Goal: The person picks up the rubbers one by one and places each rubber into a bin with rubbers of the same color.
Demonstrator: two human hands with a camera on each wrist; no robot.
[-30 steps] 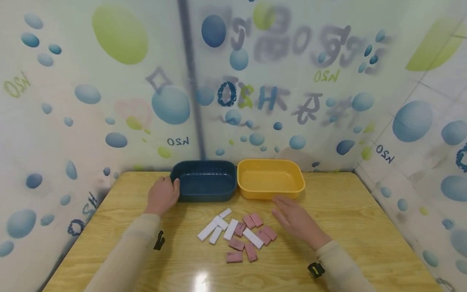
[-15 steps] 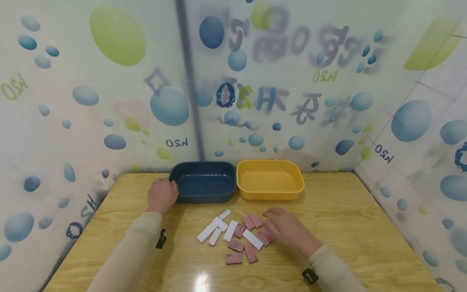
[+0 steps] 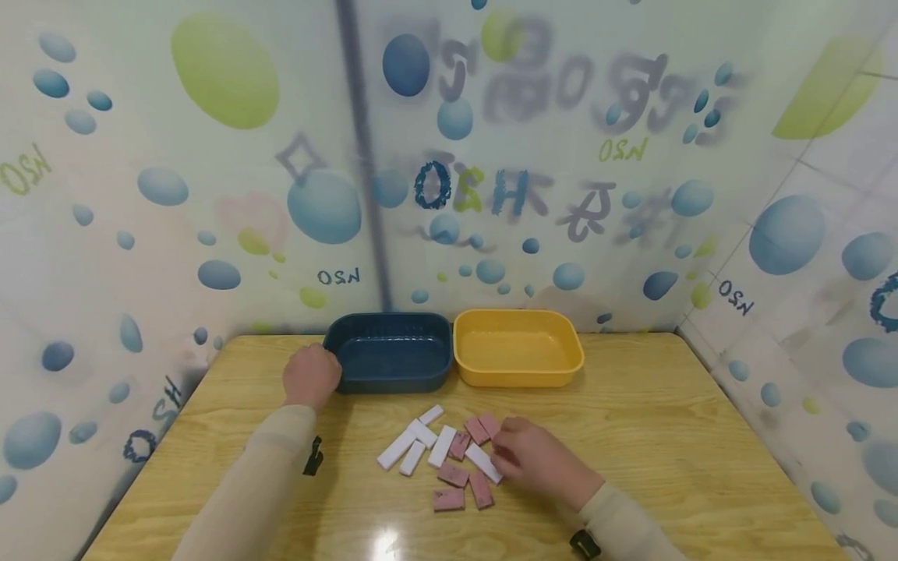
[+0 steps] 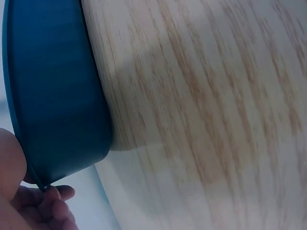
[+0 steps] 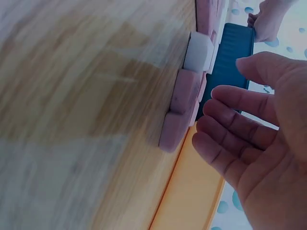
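Observation:
At the left end of the dark blue tray, my left hand grips the rim; the left wrist view has thumb and fingers on either side of its corner. Several pink blocks and several white blocks lie loose and flat in front of the trays, some touching. My right hand is over the right side of this group and hides some pink blocks in the head view. In the right wrist view its relaxed, slightly bent fingers hold nothing, close beside two pink blocks.
A yellow tray stands against the blue one's right end, both near the back edge of the wooden table. Behind them rises a patterned wall, with another wall along the right.
My right hand has moved from the yellow tray's front down and left to the blocks. The left hand stays at the blue tray's rim.

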